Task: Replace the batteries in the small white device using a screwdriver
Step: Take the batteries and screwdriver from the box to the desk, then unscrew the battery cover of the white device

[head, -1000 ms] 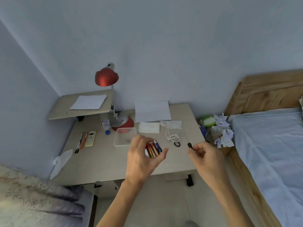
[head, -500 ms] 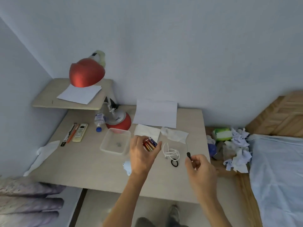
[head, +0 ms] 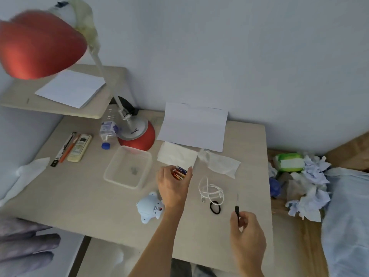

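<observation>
Your left hand (head: 173, 189), at centre frame, curls round a bunch of batteries (head: 180, 172). Your right hand (head: 248, 235), lower right, pinches the thin screwdriver (head: 237, 206), its tip pointing up-frame. The small white device (head: 149, 206) lies on the desk (head: 79, 196), just left of your left wrist. A clear tray (head: 127, 169) sits up-left of it. A coiled white cable (head: 211, 191) and a black hair tie (head: 215, 207) lie between your hands.

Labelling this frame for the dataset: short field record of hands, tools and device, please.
left hand: grips batteries above the desk
right hand: pinches screwdriver, tip pointing away from the person
device: lies on the desk by the left wrist, not held
tray: clear, on the desk, left of the left hand
</observation>
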`<state>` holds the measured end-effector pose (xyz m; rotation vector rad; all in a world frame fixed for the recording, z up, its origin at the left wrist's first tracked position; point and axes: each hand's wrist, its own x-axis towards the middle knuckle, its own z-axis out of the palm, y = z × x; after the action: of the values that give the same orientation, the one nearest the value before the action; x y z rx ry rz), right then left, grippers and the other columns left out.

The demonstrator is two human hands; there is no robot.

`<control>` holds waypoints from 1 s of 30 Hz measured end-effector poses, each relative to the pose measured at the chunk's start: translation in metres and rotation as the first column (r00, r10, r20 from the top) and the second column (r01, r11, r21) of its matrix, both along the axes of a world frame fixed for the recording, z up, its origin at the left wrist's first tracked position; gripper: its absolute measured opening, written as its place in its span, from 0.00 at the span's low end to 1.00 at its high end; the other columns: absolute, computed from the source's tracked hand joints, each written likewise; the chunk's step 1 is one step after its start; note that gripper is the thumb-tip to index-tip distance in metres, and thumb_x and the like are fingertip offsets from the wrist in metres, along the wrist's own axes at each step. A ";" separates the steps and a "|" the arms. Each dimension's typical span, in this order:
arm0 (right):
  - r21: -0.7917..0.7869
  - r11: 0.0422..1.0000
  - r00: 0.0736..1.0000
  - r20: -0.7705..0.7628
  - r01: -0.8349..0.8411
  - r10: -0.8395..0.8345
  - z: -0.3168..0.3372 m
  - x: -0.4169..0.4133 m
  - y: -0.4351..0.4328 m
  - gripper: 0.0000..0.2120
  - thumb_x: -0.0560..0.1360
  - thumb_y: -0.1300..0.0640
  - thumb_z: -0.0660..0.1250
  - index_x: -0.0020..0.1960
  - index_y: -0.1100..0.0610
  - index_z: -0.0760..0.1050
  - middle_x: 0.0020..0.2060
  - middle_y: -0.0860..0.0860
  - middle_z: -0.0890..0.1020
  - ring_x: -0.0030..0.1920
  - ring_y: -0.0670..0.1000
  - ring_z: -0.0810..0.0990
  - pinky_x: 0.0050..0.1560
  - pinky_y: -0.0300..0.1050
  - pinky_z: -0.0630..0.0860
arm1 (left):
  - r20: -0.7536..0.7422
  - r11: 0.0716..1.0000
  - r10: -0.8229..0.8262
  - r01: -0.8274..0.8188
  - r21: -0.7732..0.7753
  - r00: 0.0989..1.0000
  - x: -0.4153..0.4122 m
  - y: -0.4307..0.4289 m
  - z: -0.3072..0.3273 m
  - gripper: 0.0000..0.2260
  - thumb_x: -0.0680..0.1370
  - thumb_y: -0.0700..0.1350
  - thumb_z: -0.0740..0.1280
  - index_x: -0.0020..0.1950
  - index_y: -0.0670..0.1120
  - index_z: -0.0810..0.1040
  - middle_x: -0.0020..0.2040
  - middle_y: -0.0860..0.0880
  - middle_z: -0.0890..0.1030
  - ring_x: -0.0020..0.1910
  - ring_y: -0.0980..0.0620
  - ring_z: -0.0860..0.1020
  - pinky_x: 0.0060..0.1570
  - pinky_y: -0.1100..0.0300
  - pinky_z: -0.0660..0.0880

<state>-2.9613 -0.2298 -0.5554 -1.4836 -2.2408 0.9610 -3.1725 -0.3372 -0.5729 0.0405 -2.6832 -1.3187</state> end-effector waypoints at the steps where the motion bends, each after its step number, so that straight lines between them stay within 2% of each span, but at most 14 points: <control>1: -0.003 1.000 1.000 0.018 0.013 -0.013 -0.009 0.000 0.002 0.09 0.78 0.53 0.78 0.49 0.52 0.78 0.36 0.47 0.81 0.39 0.59 0.83 0.40 0.50 0.74 | 0.014 1.000 0.017 -0.017 0.000 1.000 -0.003 0.004 -0.008 0.24 0.69 0.58 0.83 0.53 0.44 0.81 0.49 0.52 0.78 0.49 0.50 0.77 0.52 0.48 0.80; 5: -0.004 1.000 0.998 0.060 0.025 -0.025 -0.039 0.003 0.010 0.10 0.75 0.57 0.81 0.48 0.54 0.79 0.35 0.50 0.81 0.38 0.61 0.84 0.40 0.50 0.73 | 0.053 0.998 0.066 -0.065 -0.005 0.996 -0.018 0.018 -0.036 0.23 0.70 0.59 0.83 0.53 0.44 0.81 0.49 0.51 0.79 0.49 0.50 0.78 0.53 0.47 0.80; 10: -0.006 1.000 0.998 0.065 -0.008 0.009 -0.061 0.004 0.015 0.17 0.73 0.59 0.82 0.46 0.48 0.73 0.32 0.48 0.79 0.33 0.59 0.80 0.37 0.50 0.73 | 0.054 0.990 0.138 -0.135 -0.044 0.989 -0.036 0.018 -0.061 0.25 0.70 0.61 0.81 0.53 0.44 0.81 0.50 0.51 0.78 0.52 0.49 0.76 0.57 0.47 0.79; 12: -0.017 1.000 0.998 0.067 -0.006 0.007 -0.065 0.003 0.015 0.17 0.74 0.59 0.82 0.46 0.48 0.73 0.33 0.48 0.79 0.34 0.57 0.78 0.38 0.50 0.71 | 0.059 0.987 0.158 -0.155 -0.052 0.986 -0.039 0.015 -0.066 0.25 0.71 0.62 0.80 0.54 0.44 0.80 0.50 0.51 0.78 0.52 0.49 0.75 0.57 0.48 0.79; 18: -0.023 0.999 0.993 0.108 -0.039 0.042 -0.075 -0.001 0.019 0.16 0.74 0.57 0.81 0.46 0.47 0.74 0.34 0.47 0.80 0.37 0.61 0.84 0.40 0.50 0.73 | 0.076 0.986 0.152 -0.146 -0.077 0.985 -0.041 0.009 -0.082 0.25 0.71 0.64 0.79 0.53 0.45 0.79 0.50 0.51 0.77 0.52 0.50 0.74 0.58 0.51 0.76; 21: -0.011 0.998 0.991 0.120 -0.056 0.056 -0.079 -0.002 0.020 0.13 0.73 0.58 0.82 0.46 0.51 0.78 0.34 0.46 0.79 0.38 0.61 0.85 0.40 0.49 0.72 | 0.045 0.988 0.130 -0.126 -0.092 0.990 -0.038 0.007 -0.091 0.26 0.71 0.63 0.80 0.54 0.44 0.78 0.50 0.50 0.77 0.52 0.48 0.73 0.58 0.49 0.76; 24: 0.000 0.998 0.990 0.127 -0.063 0.063 -0.079 -0.001 0.020 0.14 0.74 0.57 0.82 0.46 0.49 0.76 0.34 0.46 0.80 0.39 0.61 0.85 0.40 0.49 0.72 | 0.027 0.987 0.124 -0.120 -0.111 0.992 -0.038 0.007 -0.094 0.27 0.72 0.64 0.80 0.54 0.44 0.78 0.50 0.49 0.76 0.53 0.48 0.72 0.59 0.49 0.75; 30: 0.006 0.997 0.987 0.143 -0.078 0.077 -0.081 0.001 0.020 0.10 0.74 0.56 0.81 0.48 0.53 0.81 0.36 0.47 0.82 0.39 0.60 0.85 0.40 0.49 0.73 | -0.024 0.980 0.093 -0.096 -0.176 0.995 -0.031 0.000 -0.098 0.30 0.71 0.65 0.80 0.56 0.42 0.78 0.51 0.47 0.77 0.52 0.45 0.72 0.58 0.51 0.72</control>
<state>-2.9606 -0.2100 -0.6368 -1.5147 -2.4165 0.8877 -3.2039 -0.3370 -0.6706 0.1348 -2.7365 -1.0462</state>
